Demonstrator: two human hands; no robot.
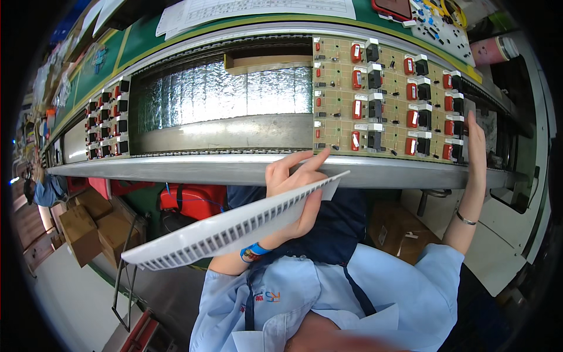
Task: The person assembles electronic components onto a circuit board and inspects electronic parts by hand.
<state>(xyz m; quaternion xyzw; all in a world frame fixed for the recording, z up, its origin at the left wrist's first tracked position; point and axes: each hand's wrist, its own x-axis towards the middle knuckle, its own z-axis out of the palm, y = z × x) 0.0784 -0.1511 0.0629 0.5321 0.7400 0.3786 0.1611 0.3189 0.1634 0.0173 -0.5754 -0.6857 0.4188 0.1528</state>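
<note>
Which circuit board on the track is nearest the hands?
The right-hand board: the right hand is at its right edge, while the other board lies far left.

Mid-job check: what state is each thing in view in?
White slotted panel, held tilted
Left hand, closed on the panel
Nearer circuit board, populated, lying flat on the conveyor
Right hand, open, at that board's right end
Farther circuit board, populated
Red phone, lying flat

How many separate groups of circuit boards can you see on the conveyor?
2. One board group is at the right, beside the right hand; the other board group is farther left along the conveyor. More may be hidden toward the far left.
</note>
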